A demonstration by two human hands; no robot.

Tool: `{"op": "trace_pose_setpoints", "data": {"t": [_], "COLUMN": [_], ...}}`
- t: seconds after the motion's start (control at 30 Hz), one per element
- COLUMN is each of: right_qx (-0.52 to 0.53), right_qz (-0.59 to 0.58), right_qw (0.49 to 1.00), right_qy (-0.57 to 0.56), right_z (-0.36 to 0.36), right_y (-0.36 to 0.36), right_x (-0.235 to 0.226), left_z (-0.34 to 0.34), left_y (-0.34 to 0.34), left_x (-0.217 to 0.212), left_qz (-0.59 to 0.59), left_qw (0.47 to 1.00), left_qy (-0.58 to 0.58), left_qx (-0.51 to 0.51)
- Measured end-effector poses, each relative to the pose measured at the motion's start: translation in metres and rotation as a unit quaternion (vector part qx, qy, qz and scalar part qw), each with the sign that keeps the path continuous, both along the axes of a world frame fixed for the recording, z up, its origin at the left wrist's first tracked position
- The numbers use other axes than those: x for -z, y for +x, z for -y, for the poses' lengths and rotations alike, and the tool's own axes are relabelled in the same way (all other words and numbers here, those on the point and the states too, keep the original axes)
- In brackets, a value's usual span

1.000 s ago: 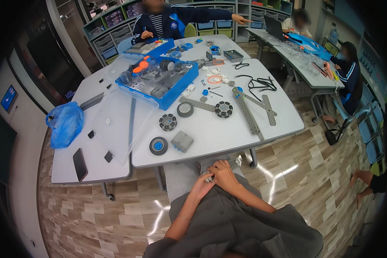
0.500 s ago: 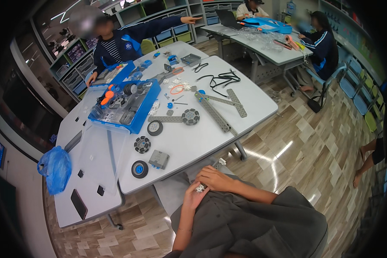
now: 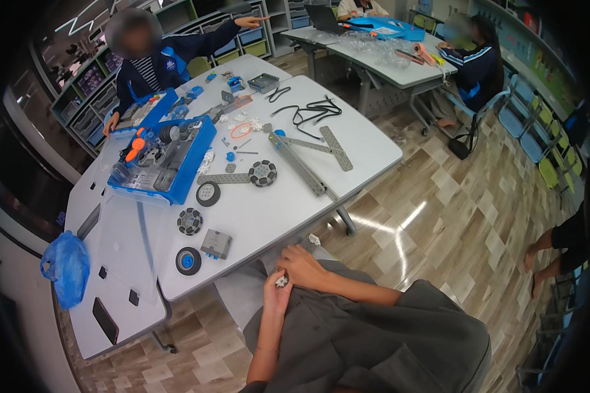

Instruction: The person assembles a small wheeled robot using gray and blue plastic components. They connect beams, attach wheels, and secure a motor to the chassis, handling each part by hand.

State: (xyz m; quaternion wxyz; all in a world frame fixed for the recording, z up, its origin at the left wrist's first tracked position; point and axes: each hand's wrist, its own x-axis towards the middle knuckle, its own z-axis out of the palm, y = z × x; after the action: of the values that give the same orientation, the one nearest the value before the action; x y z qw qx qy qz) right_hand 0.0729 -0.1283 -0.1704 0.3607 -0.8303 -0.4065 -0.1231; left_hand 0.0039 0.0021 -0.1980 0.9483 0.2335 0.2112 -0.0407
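Observation:
My hands are together above my lap, in front of the table's near edge. My left hand [image 3: 275,295] is closed, with a small white plastic building piece [image 3: 282,280] showing at its fingers. My right hand [image 3: 303,267] is curled against it, fingers bent over something mostly hidden. Just past the right hand's knuckles sits another white piece [image 3: 314,240]; I cannot tell whether the two are joined. Nearest on the table lie a grey block [image 3: 217,243] with blue pegs, a black wheel [image 3: 188,261] with a blue hub, and a roller wheel [image 3: 189,221].
A blue-rimmed parts case [image 3: 193,164] stands at the left beside grey beams [image 3: 295,160], black cables [image 3: 311,112] and orange loops [image 3: 241,130]. A phone [image 3: 105,320] and blue bag [image 3: 65,270] are at far left. Across the table a person [image 3: 147,72] stretches out an arm.
The whole view has shifted, so the table and my hands appear further left. My hands stay together around the small piece. The person across still holds an arm out.

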Motion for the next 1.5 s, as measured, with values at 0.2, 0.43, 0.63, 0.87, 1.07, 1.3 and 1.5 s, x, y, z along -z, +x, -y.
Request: {"op": "trace_pose_setpoints", "data": {"t": [0.2, 0.43, 0.63, 0.87, 1.07, 1.3, 1.5], "right_qx": [0.003, 0.012, 0.008, 0.0, 0.052, 0.052, 0.053], "right_qz": [-0.023, -0.03, 0.002, -0.014, -0.038, -0.031, -0.12], "right_qw": [0.999, 0.999, 1.0, 0.999, 0.996, 0.997, 0.991], "right_qy": [0.031, 0.032, 0.014, 0.038, 0.061, 0.043, 0.024], "right_z": [-0.007, -0.013, -0.012, -0.004, 0.003, 0.006, 0.006], "right_y": [0.002, 0.0, 0.0, 0.001, 0.009, 0.012, 0.002], "right_x": [0.01, 0.018, 0.012, 0.007, 0.005, 0.006, -0.017], "left_z": [-0.003, -0.008, -0.011, -0.001, 0.002, -0.003, 0.003], "left_y": [0.002, 0.0, 0.0, -0.006, -0.012, -0.011, -0.013], "left_x": [0.01, 0.015, 0.012, -0.006, -0.014, -0.002, -0.018], "left_qz": [-0.042, -0.014, 0.001, 0.023, 0.055, 0.059, 0.078], "left_qw": [0.999, 0.999, 0.998, 0.999, 0.957, 0.936, 0.935], "left_qy": [-0.008, -0.034, -0.058, 0.022, 0.28, 0.346, 0.337], "left_qx": [-0.024, -0.002, 0.007, -0.017, -0.04, -0.026, -0.082]}}
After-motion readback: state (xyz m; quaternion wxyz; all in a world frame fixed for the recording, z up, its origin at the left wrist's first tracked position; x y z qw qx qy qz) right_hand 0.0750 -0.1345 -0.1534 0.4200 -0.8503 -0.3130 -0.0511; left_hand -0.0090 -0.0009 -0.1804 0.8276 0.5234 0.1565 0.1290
